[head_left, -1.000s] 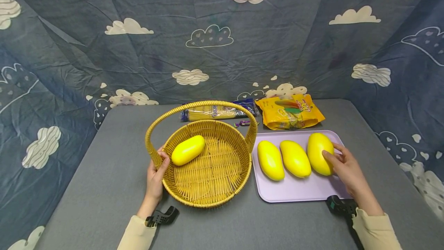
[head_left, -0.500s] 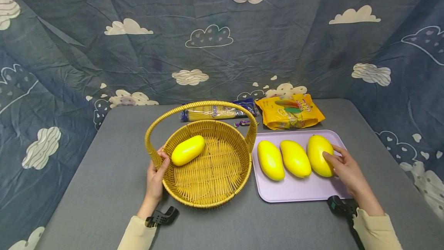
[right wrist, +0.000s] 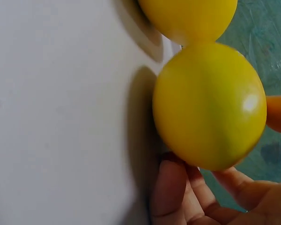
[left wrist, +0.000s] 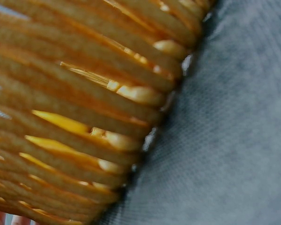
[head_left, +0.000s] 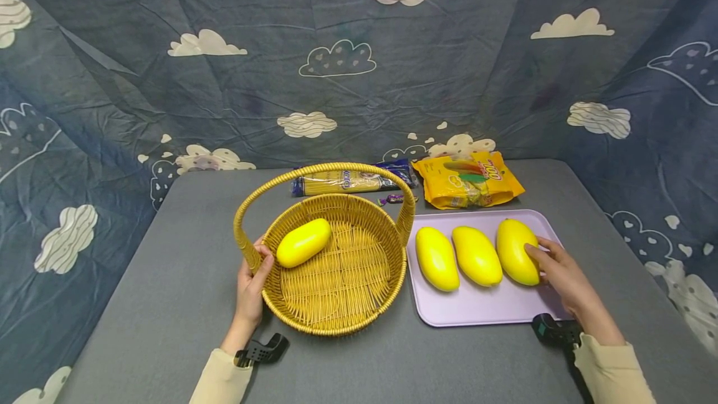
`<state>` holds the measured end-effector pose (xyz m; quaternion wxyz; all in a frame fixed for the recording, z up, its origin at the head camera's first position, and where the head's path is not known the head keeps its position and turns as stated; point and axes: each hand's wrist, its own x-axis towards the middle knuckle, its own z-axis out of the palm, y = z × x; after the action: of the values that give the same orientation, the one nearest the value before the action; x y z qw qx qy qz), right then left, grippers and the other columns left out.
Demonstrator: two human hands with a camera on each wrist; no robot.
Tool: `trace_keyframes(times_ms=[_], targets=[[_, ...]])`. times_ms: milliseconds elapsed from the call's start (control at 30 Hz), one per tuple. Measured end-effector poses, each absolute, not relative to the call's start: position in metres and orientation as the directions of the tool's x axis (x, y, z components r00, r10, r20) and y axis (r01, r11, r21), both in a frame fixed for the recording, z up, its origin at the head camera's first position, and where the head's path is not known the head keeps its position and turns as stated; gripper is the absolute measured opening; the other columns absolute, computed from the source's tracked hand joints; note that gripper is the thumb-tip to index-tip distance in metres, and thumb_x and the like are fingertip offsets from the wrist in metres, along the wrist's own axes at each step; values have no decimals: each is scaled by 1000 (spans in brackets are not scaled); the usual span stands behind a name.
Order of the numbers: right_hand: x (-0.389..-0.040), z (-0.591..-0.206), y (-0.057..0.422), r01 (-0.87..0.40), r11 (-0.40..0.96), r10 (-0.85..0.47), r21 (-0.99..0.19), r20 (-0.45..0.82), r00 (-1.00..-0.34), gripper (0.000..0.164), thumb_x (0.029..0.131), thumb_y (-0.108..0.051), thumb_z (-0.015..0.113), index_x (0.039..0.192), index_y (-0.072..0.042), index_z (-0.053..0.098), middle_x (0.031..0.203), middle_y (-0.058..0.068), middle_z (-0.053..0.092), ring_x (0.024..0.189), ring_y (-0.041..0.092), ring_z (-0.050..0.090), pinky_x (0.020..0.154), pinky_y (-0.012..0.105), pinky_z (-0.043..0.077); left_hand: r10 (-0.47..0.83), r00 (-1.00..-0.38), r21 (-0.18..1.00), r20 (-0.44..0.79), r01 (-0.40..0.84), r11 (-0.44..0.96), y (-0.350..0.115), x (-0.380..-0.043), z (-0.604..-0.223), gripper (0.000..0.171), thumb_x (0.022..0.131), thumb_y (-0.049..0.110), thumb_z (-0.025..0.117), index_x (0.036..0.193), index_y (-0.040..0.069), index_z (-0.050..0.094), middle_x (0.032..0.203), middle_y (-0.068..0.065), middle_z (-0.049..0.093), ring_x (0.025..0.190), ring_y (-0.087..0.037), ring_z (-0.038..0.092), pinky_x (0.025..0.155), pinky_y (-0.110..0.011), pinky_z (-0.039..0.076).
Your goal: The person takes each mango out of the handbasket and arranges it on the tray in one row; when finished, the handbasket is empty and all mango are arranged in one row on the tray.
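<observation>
A yellow wicker basket point(head_left: 359, 285) with a tall arched handle stands left of centre, one yellow mango point(head_left: 304, 242) lying inside. My left hand point(head_left: 250, 285) grips its left side at the handle's base, thumb over the rim. In the left wrist view the basket's woven wall point(left wrist: 84, 103) fills much of the frame. To the right, three mangoes lie side by side on a lilac tray point(head_left: 465, 313). My right hand point(head_left: 566, 273) holds the rightmost mango point(head_left: 517, 251), thumb on its near side and fingers curled against its right; the right wrist view shows this mango point(right wrist: 208, 108) between thumb and fingers.
Behind the basket lies a pack of spaghetti point(head_left: 353, 182), with a small purple wrapped candy point(head_left: 391, 199) near it. An orange-yellow snack bag point(head_left: 471, 181) rests behind the tray. A cloud-patterned cloth point(head_left: 336, 98) hangs beyond the grey table point(head_left: 185, 254).
The rightmost mango has shifted slightly toward me on the tray. My right thumb has drawn back a little to the right across it. My left hand and the basket stay put.
</observation>
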<state>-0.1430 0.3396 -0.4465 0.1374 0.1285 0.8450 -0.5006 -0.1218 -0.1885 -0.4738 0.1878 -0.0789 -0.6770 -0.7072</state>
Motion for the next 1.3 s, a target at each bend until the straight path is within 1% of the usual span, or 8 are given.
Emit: trace_keyframes(times_ms=[233, 500, 633, 733, 900, 967, 1067, 1300], targets=[[-155, -470, 358, 320, 472, 68, -821, -328, -942, 93, 91, -64, 40, 148, 3, 9, 141, 36, 22, 118, 49, 33, 81, 44, 41, -156, -916, 926, 369, 376, -15, -189, -122, -474, 14, 96, -2, 45, 105, -12, 43, 135, -23, 42, 131, -28, 32, 108, -27, 21], [-145, -449, 345, 353, 489, 68, -797, -369, -927, 88, 95, -59, 37, 147, 6, 6, 140, 36, 22, 117, 47, 35, 87, 48, 42, -156, -913, 923, 377, 385, -18, -188, -121, -473, 14, 96, -3, 45, 105, -13, 43, 134, -25, 42, 130, -28, 32, 108, -26, 22], [-141, -439, 340, 363, 484, 49, -796, -390, -920, 88, 96, -57, 35, 147, 6, 3, 141, 38, 16, 120, 52, 30, 93, 58, 36, -157, -915, 925, 372, 379, -18, -188, -121, -472, 12, 95, -4, 45, 104, -12, 43, 135, -25, 41, 130, -29, 32, 108, -26, 22], [-141, -438, 340, 375, 498, 64, -782, -398, -915, 88, 96, -58, 35, 147, 6, 4, 142, 38, 17, 120, 51, 31, 94, 56, 38, -155, -914, 924, 376, 383, -17, -188, -121, -473, 12, 95, -5, 45, 104, -12, 43, 135, -25, 41, 131, -29, 31, 108, -27, 21], [-142, -445, 348, 355, 493, 43, -795, -385, -922, 86, 97, -56, 35, 147, 7, 4, 139, 39, 19, 117, 50, 35, 87, 47, 44, -154, -912, 922, 380, 388, -20, -189, -122, -475, 12, 96, -3, 45, 103, -12, 43, 134, -25, 42, 131, -30, 31, 108, -27, 21], [-144, -454, 356, 348, 491, 60, -799, -368, -928, 88, 95, -58, 37, 147, 5, 6, 139, 37, 23, 114, 47, 40, 79, 35, 48, -155, -912, 922, 379, 387, -21, -189, -123, -475, 12, 96, -3, 45, 103, -12, 43, 134, -25, 42, 131, -30, 32, 108, -27, 21], [-150, -474, 371, 320, 500, 85, -805, -322, -943, 92, 92, -63, 39, 148, 4, 9, 137, 35, 28, 107, 41, 46, 70, 26, 51, -156, -914, 924, 374, 382, -21, -189, -124, -476, 14, 96, -2, 45, 104, -13, 42, 133, -25, 42, 131, -29, 32, 108, -27, 21], [-148, -492, 382, 258, 552, 143, -793, -214, -966, 89, 91, -63, 41, 149, -1, 16, 128, 29, 39, 94, 25, 54, 66, 28, 53, -163, -916, 927, 366, 374, -21, -190, -124, -477, 16, 96, -2, 46, 105, -14, 43, 134, -25, 42, 131, -29, 31, 109, -28, 20]])
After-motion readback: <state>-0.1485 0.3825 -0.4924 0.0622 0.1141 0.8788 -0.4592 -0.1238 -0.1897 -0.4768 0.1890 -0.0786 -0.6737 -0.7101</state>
